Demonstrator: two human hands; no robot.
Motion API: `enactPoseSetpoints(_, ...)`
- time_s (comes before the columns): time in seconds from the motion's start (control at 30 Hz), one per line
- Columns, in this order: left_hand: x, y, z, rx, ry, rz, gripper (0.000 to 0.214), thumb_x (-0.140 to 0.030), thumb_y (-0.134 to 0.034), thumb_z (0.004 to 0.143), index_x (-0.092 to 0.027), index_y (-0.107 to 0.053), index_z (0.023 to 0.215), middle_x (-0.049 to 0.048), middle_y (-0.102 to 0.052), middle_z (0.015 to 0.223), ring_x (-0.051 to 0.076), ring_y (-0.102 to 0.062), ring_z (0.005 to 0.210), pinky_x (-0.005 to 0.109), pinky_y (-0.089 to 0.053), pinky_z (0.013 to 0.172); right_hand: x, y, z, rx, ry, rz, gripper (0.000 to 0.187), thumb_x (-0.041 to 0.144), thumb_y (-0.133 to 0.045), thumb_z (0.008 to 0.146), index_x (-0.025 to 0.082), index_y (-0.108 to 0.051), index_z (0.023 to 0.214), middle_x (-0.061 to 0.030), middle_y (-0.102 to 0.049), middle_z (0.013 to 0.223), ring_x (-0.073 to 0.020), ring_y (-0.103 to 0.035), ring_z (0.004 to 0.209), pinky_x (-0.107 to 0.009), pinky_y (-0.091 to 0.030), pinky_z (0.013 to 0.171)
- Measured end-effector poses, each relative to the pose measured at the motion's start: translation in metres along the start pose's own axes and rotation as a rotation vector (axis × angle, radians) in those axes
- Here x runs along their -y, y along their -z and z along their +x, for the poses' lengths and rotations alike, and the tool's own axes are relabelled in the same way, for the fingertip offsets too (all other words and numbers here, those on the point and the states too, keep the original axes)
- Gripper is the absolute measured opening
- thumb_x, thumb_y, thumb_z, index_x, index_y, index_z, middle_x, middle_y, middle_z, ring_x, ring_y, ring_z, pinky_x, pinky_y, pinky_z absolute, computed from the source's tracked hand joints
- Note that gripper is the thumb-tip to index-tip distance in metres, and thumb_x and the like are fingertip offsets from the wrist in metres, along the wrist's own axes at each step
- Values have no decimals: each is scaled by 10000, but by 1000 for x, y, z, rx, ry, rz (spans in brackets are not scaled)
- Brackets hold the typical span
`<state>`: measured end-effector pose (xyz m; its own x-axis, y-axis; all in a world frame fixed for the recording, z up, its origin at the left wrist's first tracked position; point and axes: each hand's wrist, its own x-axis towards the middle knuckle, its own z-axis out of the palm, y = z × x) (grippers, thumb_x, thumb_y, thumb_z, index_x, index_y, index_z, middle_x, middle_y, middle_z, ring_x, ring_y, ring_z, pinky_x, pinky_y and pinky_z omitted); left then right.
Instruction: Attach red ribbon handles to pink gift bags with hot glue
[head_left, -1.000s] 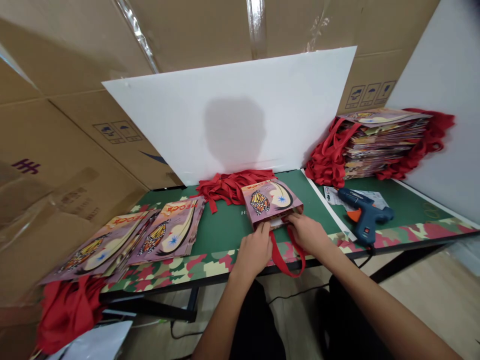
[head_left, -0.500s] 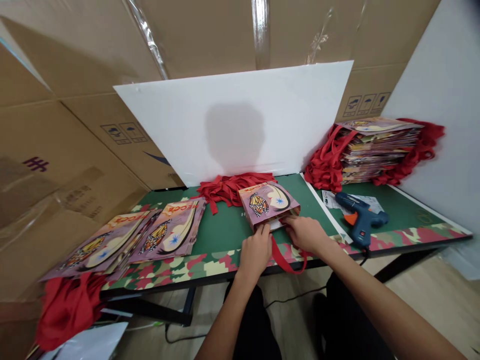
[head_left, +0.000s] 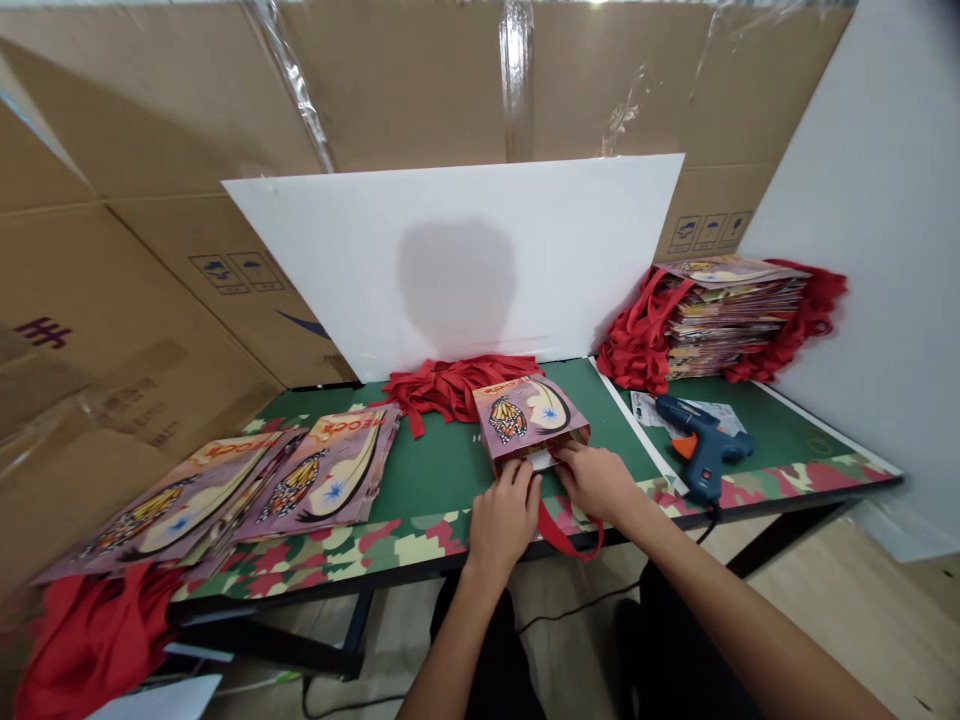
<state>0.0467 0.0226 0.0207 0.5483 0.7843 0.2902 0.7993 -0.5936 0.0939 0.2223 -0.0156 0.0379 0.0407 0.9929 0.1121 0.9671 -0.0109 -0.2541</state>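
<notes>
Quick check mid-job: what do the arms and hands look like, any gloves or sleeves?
The left hand and right hand are ungloved. No watch or band shows at either wrist, and no sleeves show on the forearms.

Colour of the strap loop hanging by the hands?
The strap loop is plain red; it shows best in the head view.

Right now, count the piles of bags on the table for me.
3: the far-left pile, the pile beside it and the tall pile behind the glue gun. The single bag at the centre isn't counted; no further pile shows.
</notes>
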Motion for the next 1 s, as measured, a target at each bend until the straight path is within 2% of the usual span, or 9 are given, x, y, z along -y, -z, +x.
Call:
enactPoseSetpoints(0.2,8,-4,-2,-457,-108,8,281,-329,-524,1030,-232,-766,927,88,-693,1075,229,-621,906,366,-488,781,-1,-7,1,-27,15,63,291,253,-437,1034,182,-706,1118,-78,-702,1220,-217,-695,1003,-282,-468,777)
enactPoseSetpoints(0.33,7,-8,6,-642,69,-15,201,-413,-671,941,-230,-754,934,139,-545,1109,305,-557,1059,489,-481,928,-2,-12,-2,-33,41,100,291,256,-449,1046,171,-704,1160,-82,-686,1258,-227,-652,1124,-300,-476,934)
enactPoseSetpoints(0.4,8,-12,12,-647,89,-125,297,-390,-686,926,-201,-669,1154,181,-443,1318,373,-462,1300,570,-439,1058,-3,-15,-6,-51,67,133,306,300,-476,1048,147,-694,1199,-106,-665,1308,-240,-619,1200,-326,-448,1041)
enactPoseSetpoints(0.53,13,-19,19,-498,-132,-368,416,-197,-550,980,-197,-425,1377,192,-261,1592,347,-185,1564,573,-342,1204,-8,-22,-10,-120,174,235,386,346,-499,1046,100,-639,1309,-151,-612,1405,-269,-529,1348,-410,-358,1180)
enactPoseSetpoints(0.63,18,-21,20,-396,-171,-414,365,-165,-517,989,-232,-473,1345,146,-318,1591,328,-183,1574,564,-345,1219,-11,-24,-10,-134,219,292,421,352,-497,1044,101,-597,1367,-155,-571,1464,-266,-480,1407,-442,-330,1210)
enactPoseSetpoints(0.77,22,-23,20,-436,-112,-457,392,-221,-614,945,-215,-506,1322,156,-370,1546,347,-272,1536,581,-351,1218,-18,-11,-23,-192,207,413,432,393,-460,1051,147,-595,1379,-134,-567,1478,-228,-524,1376,-378,-403,1166)
enactPoseSetpoints(0.83,22,-24,20,-447,-95,-470,393,-235,-631,934,-218,-518,1310,151,-385,1534,350,-288,1530,584,-357,1213,-30,4,-39,-352,-5,410,413,432,-412,1047,168,-658,1248,-135,-657,1341,-237,-621,1242,-364,-478,1074)
enactPoseSetpoints(0.9,22,-24,20,-448,-78,-480,385,-248,-640,928,-222,-532,1296,148,-388,1532,353,-288,1532,582,-365,1209,-51,20,-58,-518,-406,257,460,499,-374,1025,163,-674,1117,-168,-695,1207,-294,-665,1117,-420,-520,979)
enactPoseSetpoints(1.0,23,-24,21,-435,-72,-499,391,-273,-658,918,-225,-540,1288,146,-383,1540,353,-282,1538,573,-369,1209,-88,38,-76,-331,-959,54,707,684,-348,973,85,-657,1185,-273,-663,1206,-420,-655,1126,-548,-503,959)
